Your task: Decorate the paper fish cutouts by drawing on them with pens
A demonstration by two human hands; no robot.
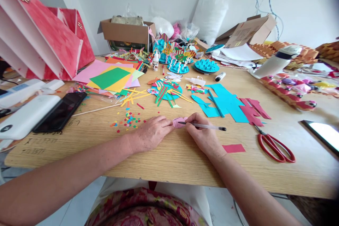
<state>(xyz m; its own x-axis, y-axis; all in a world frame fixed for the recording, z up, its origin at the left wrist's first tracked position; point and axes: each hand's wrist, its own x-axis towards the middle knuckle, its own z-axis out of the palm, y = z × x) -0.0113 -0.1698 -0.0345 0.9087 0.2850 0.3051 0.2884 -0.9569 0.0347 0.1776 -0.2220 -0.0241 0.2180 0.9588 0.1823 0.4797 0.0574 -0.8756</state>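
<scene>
Pink paper [177, 122], left hand [150, 133]; pen [209, 126], right hand [202, 133].

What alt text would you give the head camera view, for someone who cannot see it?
At a wooden table, a person's left hand holds a small pink paper piece while the right hand holds a pen to it. Red scissors, teal paper cutouts and confetti lie nearby.
</scene>
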